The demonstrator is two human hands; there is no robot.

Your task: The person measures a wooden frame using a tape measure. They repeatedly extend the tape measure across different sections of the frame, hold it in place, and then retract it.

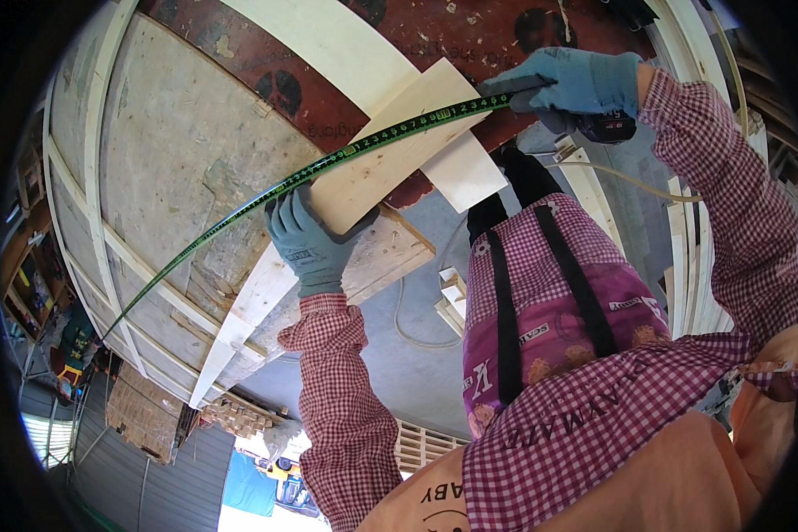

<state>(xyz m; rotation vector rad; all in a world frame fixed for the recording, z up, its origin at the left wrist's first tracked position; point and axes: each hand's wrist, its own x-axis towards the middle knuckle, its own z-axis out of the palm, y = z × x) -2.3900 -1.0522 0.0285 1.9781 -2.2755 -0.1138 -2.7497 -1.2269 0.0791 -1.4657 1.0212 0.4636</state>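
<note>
My right hand (pixel 566 82), in a blue-grey work glove, is closed on a tape measure. Its dark case (pixel 607 128) shows below the palm. The green-and-black blade (pixel 395 133) runs out from there in a long bow to the far lower left, over a short pale board (pixel 377 182). At that board's near end is my left hand (pixel 312 244), gloved alike, with the thumb on one side and the fingers on the other. The blade passes by its fingertips. A longer pale plank (pixel 465 176) lies crosswise under the short board.
A large weathered plywood sheet (pixel 186 133) with pale wooden strips (pixel 137 266) fills the left. Dark red panels (pixel 239 53) lie beyond. Cut wood pieces (pixel 452 297) and a thin hose (pixel 403 310) are on the grey floor. More strips (pixel 683 248) stand at right.
</note>
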